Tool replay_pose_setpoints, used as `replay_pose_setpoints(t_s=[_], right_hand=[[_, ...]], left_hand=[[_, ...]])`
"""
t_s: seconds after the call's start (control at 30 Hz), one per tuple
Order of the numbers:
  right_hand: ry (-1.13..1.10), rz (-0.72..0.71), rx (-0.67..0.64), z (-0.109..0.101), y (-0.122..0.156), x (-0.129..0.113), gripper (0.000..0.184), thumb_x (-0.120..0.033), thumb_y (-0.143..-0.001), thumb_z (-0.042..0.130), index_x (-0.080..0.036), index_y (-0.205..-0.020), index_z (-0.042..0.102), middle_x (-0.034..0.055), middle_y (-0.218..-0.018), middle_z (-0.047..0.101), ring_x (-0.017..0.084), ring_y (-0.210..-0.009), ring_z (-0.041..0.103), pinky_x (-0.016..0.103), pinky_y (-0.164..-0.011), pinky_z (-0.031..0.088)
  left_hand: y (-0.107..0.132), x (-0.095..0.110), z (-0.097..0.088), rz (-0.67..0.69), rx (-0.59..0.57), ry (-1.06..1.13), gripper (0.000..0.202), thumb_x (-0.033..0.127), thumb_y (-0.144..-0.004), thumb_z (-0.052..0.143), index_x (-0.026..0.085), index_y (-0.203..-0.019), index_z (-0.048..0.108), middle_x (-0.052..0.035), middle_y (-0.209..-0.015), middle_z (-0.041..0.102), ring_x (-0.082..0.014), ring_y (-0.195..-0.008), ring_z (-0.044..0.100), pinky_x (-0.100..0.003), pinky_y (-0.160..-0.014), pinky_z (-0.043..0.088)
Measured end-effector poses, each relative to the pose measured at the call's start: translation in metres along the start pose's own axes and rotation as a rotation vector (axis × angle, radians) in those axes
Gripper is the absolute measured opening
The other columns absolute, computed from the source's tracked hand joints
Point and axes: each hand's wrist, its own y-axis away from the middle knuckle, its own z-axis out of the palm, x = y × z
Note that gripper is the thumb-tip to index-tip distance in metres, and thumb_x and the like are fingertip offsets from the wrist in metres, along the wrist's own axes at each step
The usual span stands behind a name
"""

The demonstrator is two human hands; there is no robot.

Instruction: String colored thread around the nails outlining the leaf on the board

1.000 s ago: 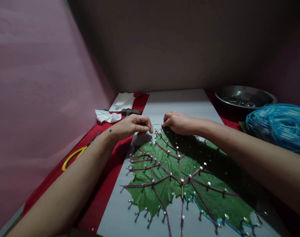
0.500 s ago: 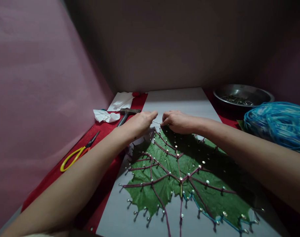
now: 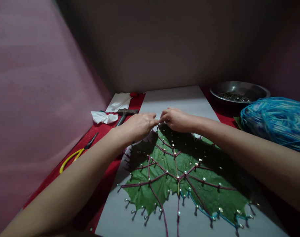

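A broad green leaf (image 3: 169, 164) lies flat from the centre to the lower right, studded and edged with upright metal nails (image 3: 177, 177). Purple yarn (image 3: 158, 176) traces its veins; blue yarn (image 3: 205, 213) follows its lower-right edge.

The right forearm (image 3: 238, 144) hides part of the leaf (image 3: 162, 164), while the right edge crops the blue yarn (image 3: 278, 123).

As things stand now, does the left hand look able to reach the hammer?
Probably yes: the hammer lies close by the left hand, and nothing visible stands between them, though part of its handle is hidden.
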Motion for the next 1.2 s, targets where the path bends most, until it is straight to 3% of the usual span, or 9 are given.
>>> replay_pose_setpoints(t_s=[0.23, 0.4, 0.57, 0.77, 0.9, 1.0, 1.2], right_hand=[[0.000, -0.073, 0.048, 0.001, 0.004, -0.003, 0.034, -0.004, -0.069, 0.042, -0.019, -0.084, 0.069, 0.0085, -0.092, 0.066, 0.020, -0.086, 0.055, 0.032, -0.078, 0.037], [0.002, -0.105, -0.005, 0.002, 0.004, -0.003, 0.037, -0.004, -0.068, 0.042, -0.020, -0.087, 0.070, 0.0076, -0.095, 0.066, 0.019, -0.088, 0.056, 0.031, -0.079, 0.037], [-0.027, -0.091, 0.061, 0.003, 0.001, -0.002, 0.031, -0.005, -0.067, 0.042, -0.018, -0.081, 0.067, 0.0078, -0.084, 0.066, 0.020, -0.083, 0.056, 0.030, -0.076, 0.038], [-0.162, -0.120, -0.056, 0.006, -0.003, 0.007, 0.042, 0.000, -0.064, 0.040, -0.020, -0.086, 0.069, 0.0060, -0.104, 0.064, 0.017, -0.091, 0.056, 0.028, -0.082, 0.038], [-0.123, -0.157, -0.098, 0.003, -0.007, 0.012, 0.033, -0.002, -0.070, 0.041, -0.019, -0.076, 0.068, 0.0062, -0.099, 0.063, 0.017, -0.088, 0.054, 0.033, -0.093, 0.032], [-0.058, -0.143, -0.131, 0.002, -0.011, 0.015, 0.027, -0.004, -0.072, 0.042, -0.019, -0.065, 0.063, 0.0068, -0.095, 0.063, 0.018, -0.084, 0.052, 0.036, -0.092, 0.033], [0.004, -0.078, -0.117, 0.009, -0.014, 0.021, 0.025, -0.012, -0.078, 0.044, -0.021, -0.070, 0.067, 0.0069, -0.100, 0.061, 0.022, -0.089, 0.047, 0.034, -0.080, 0.038]], left_hand=[[0.001, 0.010, 0.004, -0.024, 0.048, 0.053, 0.030, 0.005, -0.083, 0.041, 0.018, -0.098, 0.064, -0.0053, -0.084, 0.057, -0.0136, -0.071, 0.050, -0.026, -0.055, 0.027], [0.001, 0.009, 0.006, -0.072, -0.007, 0.073, 0.021, 0.009, -0.081, 0.045, 0.016, -0.083, 0.065, -0.0050, -0.078, 0.057, -0.0114, -0.058, 0.046, -0.028, -0.051, 0.022], [-0.003, 0.011, 0.002, -0.054, -0.013, 0.093, 0.021, 0.013, -0.084, 0.044, 0.015, -0.081, 0.064, -0.0064, -0.085, 0.061, -0.0121, -0.064, 0.050, -0.028, -0.052, 0.022], [-0.004, 0.016, -0.006, -0.048, -0.067, -0.022, 0.023, 0.018, -0.088, 0.041, 0.015, -0.100, 0.060, -0.0080, -0.087, 0.063, -0.0122, -0.063, 0.053, -0.027, -0.050, 0.021], [-0.006, 0.018, -0.007, 0.030, -0.086, -0.105, 0.031, 0.008, -0.079, 0.045, 0.013, -0.108, 0.057, -0.0097, -0.099, 0.062, -0.0144, -0.074, 0.057, -0.025, -0.050, 0.026], [-0.010, 0.016, 0.000, 0.089, -0.040, -0.153, 0.028, 0.008, -0.084, 0.040, 0.013, -0.106, 0.056, -0.0102, -0.105, 0.060, -0.0154, -0.081, 0.056, -0.025, -0.054, 0.031], [-0.010, 0.015, 0.009, 0.165, 0.079, -0.229, 0.025, 0.013, -0.093, 0.032, 0.015, -0.104, 0.055, -0.0094, -0.101, 0.059, -0.0180, -0.085, 0.054, -0.027, -0.057, 0.032]])
